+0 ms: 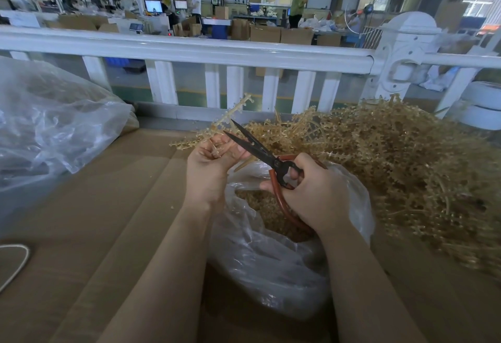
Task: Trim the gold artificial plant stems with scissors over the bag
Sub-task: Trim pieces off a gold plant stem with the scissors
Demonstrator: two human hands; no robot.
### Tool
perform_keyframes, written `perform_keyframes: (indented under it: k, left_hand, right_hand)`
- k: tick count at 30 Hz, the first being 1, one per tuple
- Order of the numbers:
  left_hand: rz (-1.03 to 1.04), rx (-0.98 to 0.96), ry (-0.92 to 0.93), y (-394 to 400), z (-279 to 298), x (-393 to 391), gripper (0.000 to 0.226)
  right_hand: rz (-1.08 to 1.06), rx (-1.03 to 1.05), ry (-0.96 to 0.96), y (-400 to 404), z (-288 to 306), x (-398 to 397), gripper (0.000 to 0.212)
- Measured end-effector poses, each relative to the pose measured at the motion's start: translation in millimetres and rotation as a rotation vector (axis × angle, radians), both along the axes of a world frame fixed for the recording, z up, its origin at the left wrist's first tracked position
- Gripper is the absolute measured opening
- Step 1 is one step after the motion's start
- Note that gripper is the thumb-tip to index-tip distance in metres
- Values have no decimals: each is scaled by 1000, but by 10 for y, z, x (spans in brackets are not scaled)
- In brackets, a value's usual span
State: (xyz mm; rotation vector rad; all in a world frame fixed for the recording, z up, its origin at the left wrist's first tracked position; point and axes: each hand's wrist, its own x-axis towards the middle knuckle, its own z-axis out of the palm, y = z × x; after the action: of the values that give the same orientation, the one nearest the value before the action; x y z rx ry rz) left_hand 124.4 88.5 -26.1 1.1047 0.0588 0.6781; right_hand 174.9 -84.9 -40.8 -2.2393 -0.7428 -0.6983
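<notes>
Scissors, blades apart and pointing far-left, gripped by the right hand around red-orange handles. Gold stem pinched in the curled fingers of the left hand, branching far and left, just beside the open blades. Clear plastic bag directly beneath both hands, mouth open, gold trimmings inside. Heap of gold stems to the right on the cardboard-covered worktop. Larger clear bag at far left. White railing beyond.

Gold branched stem tilted upright, black scissors blades parted, clear bag open below
</notes>
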Motion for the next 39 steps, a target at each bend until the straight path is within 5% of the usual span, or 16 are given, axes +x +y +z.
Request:
perform_keyframes:
  k: [14,39]
  left_hand:
    - [-72,-17,-8,13,-2,-17,9]
    - [-128,119,78,-38,40,-58,33]
  right_hand:
    - [-51,-67,50,-17,29,-5,62]
    - [2,-78,131,-5,43,-25,53]
